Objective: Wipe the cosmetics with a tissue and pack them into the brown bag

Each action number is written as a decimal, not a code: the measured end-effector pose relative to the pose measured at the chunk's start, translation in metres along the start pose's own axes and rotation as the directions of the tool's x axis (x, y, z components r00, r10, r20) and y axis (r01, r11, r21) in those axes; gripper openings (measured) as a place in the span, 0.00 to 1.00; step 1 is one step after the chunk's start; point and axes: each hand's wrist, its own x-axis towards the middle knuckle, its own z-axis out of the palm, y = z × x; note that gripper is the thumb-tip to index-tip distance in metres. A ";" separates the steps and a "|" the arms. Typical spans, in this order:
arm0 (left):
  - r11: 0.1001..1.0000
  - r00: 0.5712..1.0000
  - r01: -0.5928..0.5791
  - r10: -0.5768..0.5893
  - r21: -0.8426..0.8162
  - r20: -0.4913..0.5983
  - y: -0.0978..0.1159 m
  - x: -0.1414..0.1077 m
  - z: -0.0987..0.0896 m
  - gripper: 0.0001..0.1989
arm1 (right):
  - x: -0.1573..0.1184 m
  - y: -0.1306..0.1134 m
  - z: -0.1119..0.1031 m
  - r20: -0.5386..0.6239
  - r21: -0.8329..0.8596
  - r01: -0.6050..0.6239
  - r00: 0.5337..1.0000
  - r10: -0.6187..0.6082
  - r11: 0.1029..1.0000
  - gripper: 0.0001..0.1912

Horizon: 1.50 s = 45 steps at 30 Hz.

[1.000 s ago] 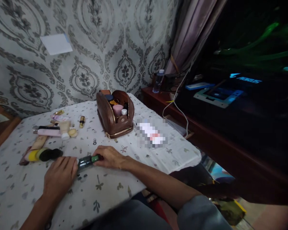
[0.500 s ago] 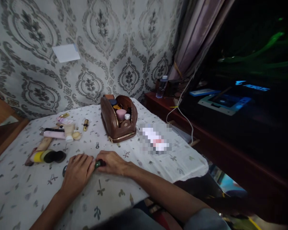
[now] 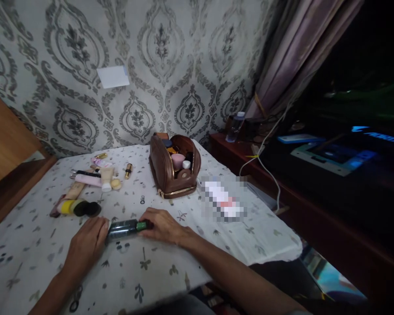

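A dark green bottle [image 3: 122,229] lies on its side just above the patterned cloth [image 3: 164,280], held between both hands. My left hand [image 3: 89,238] is closed round its base end. My right hand [image 3: 162,226] grips the narrow neck end, with the fingers hiding the tip and any cap. Beyond the hands stands an unzipped brown leather toiletry bag [image 3: 175,168]. Inside it show a pink round jar [image 3: 177,161], a small white-capped container [image 3: 186,165] and other dark and orange items.
Several cosmetics lie at the left: a cream tube [image 3: 107,178], a pink tube [image 3: 88,181], a yellow-and-black container [image 3: 75,208] and a gold lipstick [image 3: 128,171]. At right are a blurred-out flat thing [image 3: 223,199], a water bottle [image 3: 235,127] and a white cable [image 3: 272,175].
My left hand has slid left along the bottle, uncovering its body. The right hand stays at the neck end. The whole view has shifted, with the scene now farther right.
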 end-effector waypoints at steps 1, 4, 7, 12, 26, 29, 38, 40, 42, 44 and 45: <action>1.000 1.000 0.020 -0.020 -0.018 0.007 0.000 -0.002 0.001 0.16 | 0.000 0.000 0.000 0.003 0.000 0.008 1.000 -0.008 1.000 0.13; 0.992 0.994 0.107 -0.105 -0.070 0.031 0.002 -0.004 0.002 0.16 | 0.001 0.002 0.002 0.007 0.008 0.035 0.999 -0.035 0.999 0.12; 0.971 0.978 0.205 -0.199 -0.126 0.058 0.003 -0.001 -0.003 0.17 | 0.001 0.005 0.005 0.002 0.028 0.052 0.999 -0.052 0.998 0.10; 0.959 0.961 0.259 -0.243 -0.112 0.133 0.004 0.004 -0.010 0.18 | 0.004 0.007 0.008 -0.008 0.076 0.066 0.998 -0.066 0.995 0.09; 0.938 0.986 -0.124 0.080 0.325 0.146 0.043 0.021 -0.015 0.14 | 0.002 0.010 0.010 -0.024 0.068 0.092 0.996 -0.091 0.993 0.09; 0.942 0.981 -0.143 0.093 0.304 0.172 0.050 0.025 -0.016 0.14 | 0.002 0.009 0.010 -0.027 0.065 0.107 0.994 -0.106 0.992 0.09; 0.943 0.957 -0.256 0.215 0.215 0.196 0.079 0.035 -0.003 0.15 | 0.002 0.004 0.014 -0.034 0.033 0.144 0.989 -0.143 0.989 0.02; 0.950 0.956 -0.241 0.196 0.198 0.220 0.077 0.035 -0.002 0.15 | 0.002 0.005 0.015 -0.034 0.051 0.146 0.989 -0.144 0.988 0.04; 0.957 0.950 -0.227 0.176 0.183 0.256 0.069 0.032 -0.005 0.17 | 0.001 0.006 0.016 -0.035 0.070 0.145 0.989 -0.143 0.987 0.07; 0.961 0.945 -0.208 0.149 0.184 0.292 0.057 0.027 -0.011 0.21 | 0.000 0.007 0.016 -0.038 0.085 0.137 0.990 -0.134 0.987 0.09; 0.962 0.943 -0.194 0.129 0.190 0.307 0.050 0.024 -0.015 0.24 | 0.000 0.008 0.017 -0.036 0.090 0.133 0.991 -0.130 0.987 0.09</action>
